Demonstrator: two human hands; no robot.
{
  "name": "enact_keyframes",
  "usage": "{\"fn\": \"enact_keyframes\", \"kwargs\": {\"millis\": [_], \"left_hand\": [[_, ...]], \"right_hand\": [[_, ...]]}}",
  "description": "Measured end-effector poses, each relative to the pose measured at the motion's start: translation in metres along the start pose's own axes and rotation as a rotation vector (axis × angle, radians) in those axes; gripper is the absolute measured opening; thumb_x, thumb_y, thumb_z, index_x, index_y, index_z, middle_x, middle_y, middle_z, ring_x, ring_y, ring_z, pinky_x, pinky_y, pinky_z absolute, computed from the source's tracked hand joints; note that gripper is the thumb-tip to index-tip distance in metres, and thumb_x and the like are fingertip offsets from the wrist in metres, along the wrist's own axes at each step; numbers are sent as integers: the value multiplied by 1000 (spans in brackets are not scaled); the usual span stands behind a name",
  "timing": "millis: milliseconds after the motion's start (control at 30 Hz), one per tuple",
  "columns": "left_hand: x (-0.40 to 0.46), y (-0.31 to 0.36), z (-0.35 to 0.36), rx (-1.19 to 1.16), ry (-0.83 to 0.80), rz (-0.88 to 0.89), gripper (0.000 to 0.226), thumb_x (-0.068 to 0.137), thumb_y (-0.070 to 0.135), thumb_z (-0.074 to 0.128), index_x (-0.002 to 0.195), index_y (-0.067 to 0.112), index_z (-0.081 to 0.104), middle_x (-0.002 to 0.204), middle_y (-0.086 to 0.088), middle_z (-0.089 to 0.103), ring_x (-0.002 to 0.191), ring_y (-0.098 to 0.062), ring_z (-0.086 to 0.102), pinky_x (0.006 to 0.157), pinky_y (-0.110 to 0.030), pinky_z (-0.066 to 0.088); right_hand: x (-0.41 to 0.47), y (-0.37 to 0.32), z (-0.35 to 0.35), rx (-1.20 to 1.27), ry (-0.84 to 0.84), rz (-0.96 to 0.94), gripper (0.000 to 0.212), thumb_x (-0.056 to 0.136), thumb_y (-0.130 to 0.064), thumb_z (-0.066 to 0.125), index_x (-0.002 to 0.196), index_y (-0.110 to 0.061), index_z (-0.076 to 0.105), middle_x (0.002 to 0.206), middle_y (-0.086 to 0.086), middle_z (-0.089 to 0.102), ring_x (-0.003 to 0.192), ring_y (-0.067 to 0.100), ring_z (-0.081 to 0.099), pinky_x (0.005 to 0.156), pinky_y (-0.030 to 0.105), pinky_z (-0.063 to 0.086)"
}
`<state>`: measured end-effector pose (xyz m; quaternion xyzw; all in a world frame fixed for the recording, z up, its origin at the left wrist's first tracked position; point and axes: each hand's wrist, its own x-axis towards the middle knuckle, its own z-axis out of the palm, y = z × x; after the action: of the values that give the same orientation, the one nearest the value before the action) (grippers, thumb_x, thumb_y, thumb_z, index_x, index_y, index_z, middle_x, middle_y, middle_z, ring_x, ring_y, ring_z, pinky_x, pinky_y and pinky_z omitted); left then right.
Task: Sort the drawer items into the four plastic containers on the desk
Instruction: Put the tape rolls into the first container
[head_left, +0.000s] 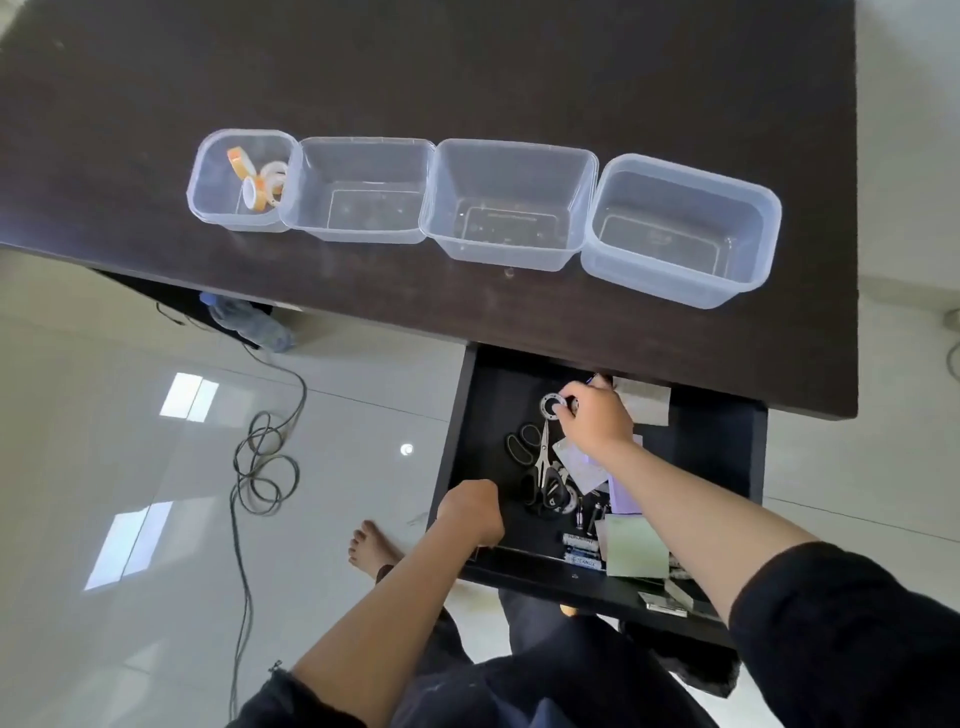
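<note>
Four clear plastic containers stand in a row on the dark desk (467, 67). The leftmost container (208, 202) holds several tape rolls (260, 184); the second (311, 218), third (441, 234) and fourth (769, 234) hold nothing. The open black drawer (467, 415) sticks out below the desk edge. My right hand (597, 415) reaches into its back part and pinches a grey tape roll (554, 405). My left hand (470, 509) rests, fingers curled, on the drawer's left wall. Scissors (543, 457), batteries (582, 551), paper notes (636, 545) and small metal parts lie in the drawer.
A coiled black cable (265, 467) runs across the glossy white floor on the left. A plastic water bottle (249, 322) lies under the desk. My bare foot (371, 545) stands next to the drawer's front left corner.
</note>
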<state>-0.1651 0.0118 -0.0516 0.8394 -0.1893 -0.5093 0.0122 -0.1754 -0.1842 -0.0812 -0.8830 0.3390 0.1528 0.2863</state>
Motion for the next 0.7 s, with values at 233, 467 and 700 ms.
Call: {"fn": "enact_keyframes", "kwargs": {"millis": [233,467,700], "left_hand": [[8,-5,13,-279,-6,-20,18,78,14,75,96,14,72,101,-5,69,94,-20,62,81,-28,53],[10,-5,16,-409,26,98,11,83,9,69,90,14,74,98,-4,71,91,-14,62,81,-22,48],[17,14,27,-265,-83,200,37,74,3,73,107,21,69,107,-3,63,96,-17,61,85,-27,52]], "right_hand": [[9,3,10,126,83,177,19,81,-34,69,92,-20,66,89,8,68,95,30,59,72,33,46],[5,7,8,340,97,152,5,78,-16,64,82,-18,67,77,2,67,77,21,63,65,31,53],[-15,18,-2,428,150,20,8,75,-13,67,82,-16,69,84,2,65,78,16,60,68,27,48]]}}
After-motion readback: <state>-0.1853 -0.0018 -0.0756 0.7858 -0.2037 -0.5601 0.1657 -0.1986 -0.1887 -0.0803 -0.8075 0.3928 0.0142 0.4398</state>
